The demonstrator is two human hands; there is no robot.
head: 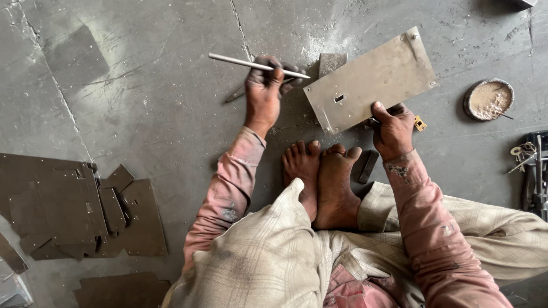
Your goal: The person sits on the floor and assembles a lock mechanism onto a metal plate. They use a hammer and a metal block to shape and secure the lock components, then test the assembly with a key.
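On the concrete floor [142, 102], just beyond the bare feet [322, 177], the left hand [265, 85] was closed around a thin rod [251, 64], held nearly level. The right hand [394, 128] pinched the near edge of a slotted plate [371, 80], thumb on top. Cut sheets [80, 211] lay well left; a round tin [488, 100] sat right.

Both arms reach forward in pink sleeves. The left hand [265, 85], upper centre, is curled closed, knuckles up; the right hand [393, 128], centre right, seems pinched shut, thumb on top.
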